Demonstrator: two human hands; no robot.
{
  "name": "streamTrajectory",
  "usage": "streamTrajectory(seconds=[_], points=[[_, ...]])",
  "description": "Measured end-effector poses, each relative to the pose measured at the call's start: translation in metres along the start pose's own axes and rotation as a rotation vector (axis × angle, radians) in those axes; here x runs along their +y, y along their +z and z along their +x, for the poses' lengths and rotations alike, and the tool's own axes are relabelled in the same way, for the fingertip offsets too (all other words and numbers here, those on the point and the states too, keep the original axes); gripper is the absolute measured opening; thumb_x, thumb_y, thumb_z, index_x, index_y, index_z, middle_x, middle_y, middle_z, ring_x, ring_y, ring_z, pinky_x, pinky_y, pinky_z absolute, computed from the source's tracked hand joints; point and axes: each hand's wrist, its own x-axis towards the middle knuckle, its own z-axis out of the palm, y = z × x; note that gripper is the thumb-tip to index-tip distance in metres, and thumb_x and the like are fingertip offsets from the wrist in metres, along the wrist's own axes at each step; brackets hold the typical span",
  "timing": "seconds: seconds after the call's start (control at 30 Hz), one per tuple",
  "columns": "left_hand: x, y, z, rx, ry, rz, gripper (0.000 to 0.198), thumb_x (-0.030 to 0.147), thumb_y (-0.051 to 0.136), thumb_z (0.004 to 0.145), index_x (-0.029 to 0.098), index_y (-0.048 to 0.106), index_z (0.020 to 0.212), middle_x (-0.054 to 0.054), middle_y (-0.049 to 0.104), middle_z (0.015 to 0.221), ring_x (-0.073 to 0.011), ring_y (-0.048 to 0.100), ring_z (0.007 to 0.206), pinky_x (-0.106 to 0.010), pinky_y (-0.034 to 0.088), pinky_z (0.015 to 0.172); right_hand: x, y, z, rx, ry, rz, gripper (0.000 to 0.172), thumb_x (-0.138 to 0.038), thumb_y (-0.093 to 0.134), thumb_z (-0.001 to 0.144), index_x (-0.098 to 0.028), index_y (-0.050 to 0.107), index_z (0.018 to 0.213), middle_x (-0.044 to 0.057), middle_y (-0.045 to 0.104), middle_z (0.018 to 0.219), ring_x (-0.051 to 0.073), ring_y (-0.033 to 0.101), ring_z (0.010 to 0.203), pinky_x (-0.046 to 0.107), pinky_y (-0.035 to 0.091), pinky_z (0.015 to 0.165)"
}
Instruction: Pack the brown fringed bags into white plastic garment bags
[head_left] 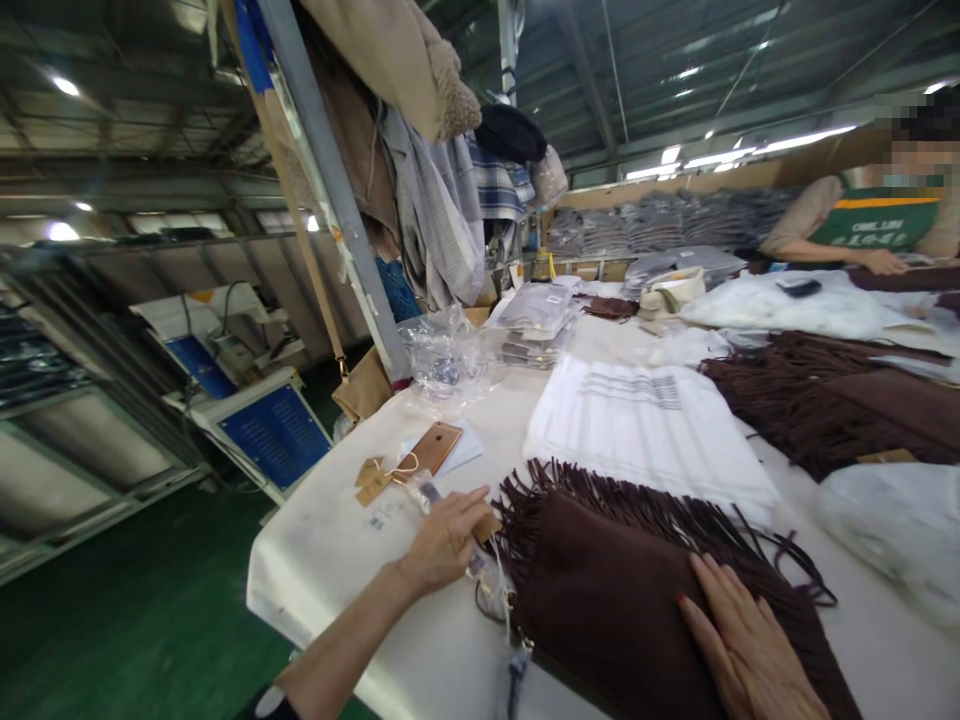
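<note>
A dark brown fringed bag point(600, 590) lies flat on the table in front of me, its fringe spread along the far and right sides. My right hand point(750, 640) rests flat on the bag, fingers stretched out. Over a clear-plastic-wrapped strap point(487, 585) at the bag's left edge is my left hand point(446, 540), index finger extended, other fingers partly hidden. Close to its fingertips a small brown tag point(487, 527) hangs on a white string. Metal clasps show at the bag's near left corner.
A phone point(431, 448) and brown cardboard tags point(375, 482) lie left. Beyond the bag are folded white cloth point(637, 425), plastic-wrapped stacks point(536, 310) and another brown fringed bag point(900, 400). Garments point(442, 210) hang beside a metal post point(337, 190). A co-worker point(877, 220) stands at far right.
</note>
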Motion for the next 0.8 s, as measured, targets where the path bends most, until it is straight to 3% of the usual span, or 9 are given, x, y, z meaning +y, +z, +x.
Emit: streamTrajectory(seconds=[0.13,0.3,0.47,0.67,0.8], points=[[0.000,-0.006,0.017,-0.181,-0.026,0.024,0.048,0.007,0.048,0.066,0.020,0.052,0.113,-0.005,0.062,0.111,-0.0226,0.055,0.100,-0.038,0.046,0.085,0.001,0.000,-0.001,0.010,-0.013,-0.010,0.040,-0.007,0.031,0.079,-0.014,0.064,0.100,0.023,0.021,0.149,0.039,0.017,0.136,0.056,0.052,0.073],[-0.004,-0.015,0.010,-0.300,-0.114,0.099,0.042,0.011,0.050,0.067,0.020,0.050,0.108,-0.005,0.056,0.106,-0.0212,0.057,0.095,-0.033,0.047,0.082,-0.001,0.001,0.001,0.029,0.005,-0.021,0.040,-0.008,0.031,0.080,-0.014,0.066,0.097,0.028,0.050,0.124,0.037,0.015,0.136,0.056,0.052,0.073],[-0.006,-0.016,-0.023,-0.355,-0.250,0.207,0.030,0.010,0.040,0.079,0.019,0.048,0.107,-0.007,0.054,0.107,-0.0191,0.059,0.088,-0.032,0.050,0.078,-0.001,0.000,0.004,0.032,0.004,-0.015,0.041,-0.009,0.029,0.080,-0.015,0.067,0.093,0.027,0.054,0.119,0.036,0.017,0.136,0.056,0.051,0.074],[0.013,-0.005,-0.087,-0.355,-0.400,0.352,0.063,-0.008,0.018,0.077,0.011,0.033,0.134,-0.016,0.055,0.117,-0.0208,0.058,0.098,-0.035,0.050,0.082,-0.002,-0.002,0.007,0.045,-0.003,-0.008,0.043,-0.006,0.028,0.078,-0.013,0.068,0.091,0.028,0.055,0.118,0.037,0.017,0.136,0.057,0.048,0.076],[0.023,-0.011,-0.128,-0.347,-0.445,0.382,0.065,0.000,0.035,0.073,0.015,0.038,0.135,-0.016,0.052,0.128,-0.0299,0.051,0.114,-0.049,0.044,0.094,-0.003,-0.009,0.010,0.012,-0.018,-0.001,0.042,-0.002,0.029,0.076,-0.010,0.068,0.090,0.031,0.055,0.116,0.039,0.013,0.136,0.058,0.049,0.075]])
